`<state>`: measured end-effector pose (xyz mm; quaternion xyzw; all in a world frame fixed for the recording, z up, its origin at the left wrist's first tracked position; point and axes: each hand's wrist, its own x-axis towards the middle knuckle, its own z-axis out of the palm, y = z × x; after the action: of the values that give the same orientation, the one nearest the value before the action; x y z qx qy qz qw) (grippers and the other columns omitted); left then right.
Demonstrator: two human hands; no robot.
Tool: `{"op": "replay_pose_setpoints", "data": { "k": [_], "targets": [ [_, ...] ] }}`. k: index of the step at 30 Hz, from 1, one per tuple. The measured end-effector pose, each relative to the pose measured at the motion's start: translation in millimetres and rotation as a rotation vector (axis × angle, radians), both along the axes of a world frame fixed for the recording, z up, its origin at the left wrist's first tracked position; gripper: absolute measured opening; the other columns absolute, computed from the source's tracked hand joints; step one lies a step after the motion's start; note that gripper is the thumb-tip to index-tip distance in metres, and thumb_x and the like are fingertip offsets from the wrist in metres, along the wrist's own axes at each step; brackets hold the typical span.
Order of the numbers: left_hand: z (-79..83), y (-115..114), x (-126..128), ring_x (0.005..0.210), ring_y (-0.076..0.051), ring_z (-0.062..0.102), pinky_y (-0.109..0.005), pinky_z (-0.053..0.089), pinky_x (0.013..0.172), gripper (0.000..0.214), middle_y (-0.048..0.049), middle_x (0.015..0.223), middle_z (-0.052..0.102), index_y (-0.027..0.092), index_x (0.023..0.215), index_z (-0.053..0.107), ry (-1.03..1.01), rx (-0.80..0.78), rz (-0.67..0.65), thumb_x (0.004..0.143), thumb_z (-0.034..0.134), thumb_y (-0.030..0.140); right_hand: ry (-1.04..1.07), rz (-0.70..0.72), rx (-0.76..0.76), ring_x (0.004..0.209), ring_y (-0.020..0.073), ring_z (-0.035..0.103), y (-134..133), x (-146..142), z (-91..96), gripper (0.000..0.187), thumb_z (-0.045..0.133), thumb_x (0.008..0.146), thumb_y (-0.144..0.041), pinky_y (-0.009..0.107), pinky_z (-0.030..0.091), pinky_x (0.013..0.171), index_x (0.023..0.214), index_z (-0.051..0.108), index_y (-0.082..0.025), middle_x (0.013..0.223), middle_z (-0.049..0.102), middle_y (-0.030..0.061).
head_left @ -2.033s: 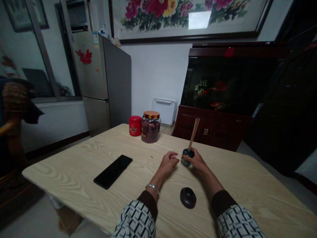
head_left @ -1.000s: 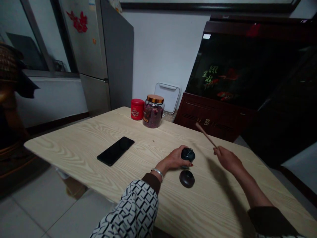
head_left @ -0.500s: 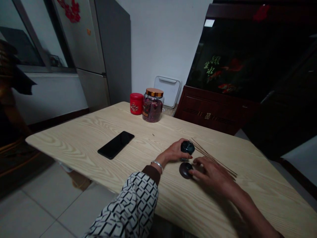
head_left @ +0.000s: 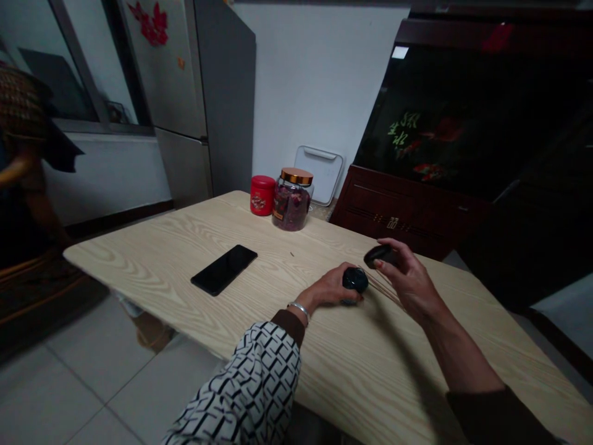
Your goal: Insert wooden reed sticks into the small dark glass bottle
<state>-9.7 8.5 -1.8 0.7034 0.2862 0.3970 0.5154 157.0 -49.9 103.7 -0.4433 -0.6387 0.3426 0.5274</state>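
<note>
Home interior: fridge (head_left: 229, 105), fish tank (head_left: 463, 93) on dark cabinet (head_left: 365, 204), wood-grain table (head_left: 148, 247).

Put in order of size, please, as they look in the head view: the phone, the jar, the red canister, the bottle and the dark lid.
1. Jar
2. Phone
3. Red canister
Below these, unranked: the bottle and the dark lid. The left hand and right hand partly cover them, so their order is unsure.

The bare left hand (head_left: 334, 286) curled in a low grip. The bare right hand (head_left: 407, 277), raised higher, held a pinch.
</note>
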Motion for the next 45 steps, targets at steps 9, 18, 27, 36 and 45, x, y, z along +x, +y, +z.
{"op": "replay_pose_setpoints", "data": {
  "k": [9, 18, 27, 36, 45],
  "targets": [
    [1.4, 0.9, -1.5, 0.1, -0.024, 0.059, -0.04, 0.048, 0.09, 0.078, -0.0107, 0.112, 0.063, 0.015, 0.129, 0.053, -0.02, 0.0, -0.022, 0.059, 0.085, 0.029, -0.211, -0.125, 0.004, 0.09, 0.0223, 0.063, 27.6, 3.4, -37.8, 0.045, 0.079, 0.069, -0.052, 0.037, 0.052, 0.078, 0.093, 0.055, -0.021, 0.101, 0.064, 0.0069],
    [-1.7, 3.5, -2.8, 0.099, -0.022, 0.058, -0.036, 0.048, 0.087, 0.074, -0.0094, 0.11, 0.064, 0.016, 0.127, 0.056, -0.024, 0.038, -0.035, 0.061, 0.085, 0.031, -0.868, 0.191, -0.042, 0.11, 0.0272, 0.065, 37.4, 12.6, 24.5, 0.049, 0.065, 0.081, -0.046, 0.039, 0.052, 0.092, 0.125, 0.062, -0.023, 0.126, 0.067, 0.0103],
    [-5.5, 5.6, 2.3, 0.1, -0.022, 0.06, -0.037, 0.049, 0.09, 0.075, -0.0106, 0.112, 0.065, 0.015, 0.128, 0.056, -0.034, -0.015, -0.035, 0.06, 0.085, 0.027, -1.454, -0.189, -0.094, 0.094, 0.0401, 0.069, 34.1, -21.9, 39.8, 0.075, 0.042, 0.082, -0.08, 0.048, 0.049, 0.079, 0.106, 0.065, -0.013, 0.097, 0.072, 0.0244],
    [1.3, 2.0, -2.4, 0.101, -0.023, 0.059, -0.038, 0.047, 0.092, 0.074, -0.0107, 0.113, 0.064, 0.015, 0.127, 0.057, -0.038, 0.035, -0.03, 0.06, 0.086, 0.03, -0.848, -0.012, -0.067, 0.103, 0.0264, 0.07, 37.4, 9.0, 34.4, 0.063, 0.036, 0.096, -0.06, 0.038, 0.052, 0.086, 0.146, 0.041, -0.022, 0.126, 0.068, 0.0132],
    [1.7, 0.2, -1.7, 0.101, -0.023, 0.059, -0.036, 0.048, 0.089, 0.072, -0.0103, 0.112, 0.064, 0.015, 0.125, 0.057, -0.06, -0.02, -0.045, 0.06, 0.086, 0.027, -1.02, -0.121, -0.037, 0.104, 0.0285, 0.069, 12.1, 11.1, 33.1, 0.069, 0.045, 0.091, -0.063, 0.04, 0.052, 0.085, 0.149, 0.039, -0.025, 0.121, 0.07, 0.0124]
  ]
}}
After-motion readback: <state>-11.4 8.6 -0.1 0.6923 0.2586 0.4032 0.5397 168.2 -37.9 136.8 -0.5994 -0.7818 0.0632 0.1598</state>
